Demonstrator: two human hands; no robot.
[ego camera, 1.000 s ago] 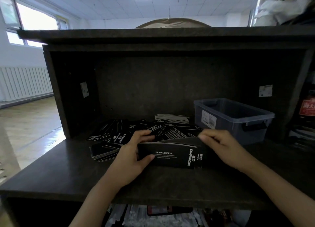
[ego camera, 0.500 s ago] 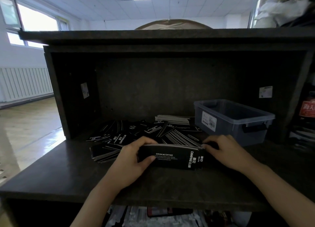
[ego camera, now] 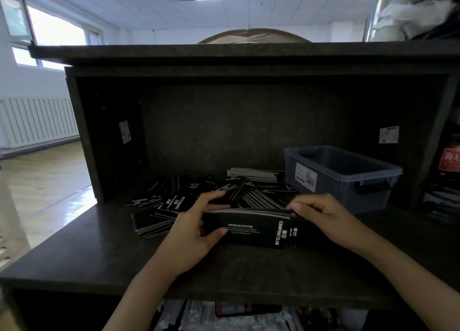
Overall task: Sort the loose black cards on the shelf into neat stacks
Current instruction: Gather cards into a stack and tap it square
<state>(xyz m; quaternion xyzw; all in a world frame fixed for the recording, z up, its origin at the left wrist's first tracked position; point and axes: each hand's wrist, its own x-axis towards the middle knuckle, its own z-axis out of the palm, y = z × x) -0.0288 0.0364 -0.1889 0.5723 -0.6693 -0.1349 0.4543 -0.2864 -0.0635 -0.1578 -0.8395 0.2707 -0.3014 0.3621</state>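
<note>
A bundle of black cards point(ego camera: 251, 230) printed "DRINK&COFFEE" and "CAMPING CLUB" stands on its long edge on the dark shelf point(ego camera: 99, 256), front centre. My left hand point(ego camera: 191, 233) grips its left end, thumb in front and fingers behind. At the right end, my right hand point(ego camera: 323, 216) holds the bundle with its fingertips on the top edge. Behind it lies a loose heap of black cards point(ego camera: 199, 193). A squared stack of cards point(ego camera: 252, 175) sits at the back.
A grey-blue plastic bin point(ego camera: 341, 174) stands on the shelf at the right, close behind my right hand. The shelf's back wall and left side panel point(ego camera: 109, 144) box in the space. Mixed items lie on a lower level below the front edge.
My right hand dropped from above the bundle to its right end, then rose slightly with fingertips on the top edge. The bundle stayed upright in my left hand.
</note>
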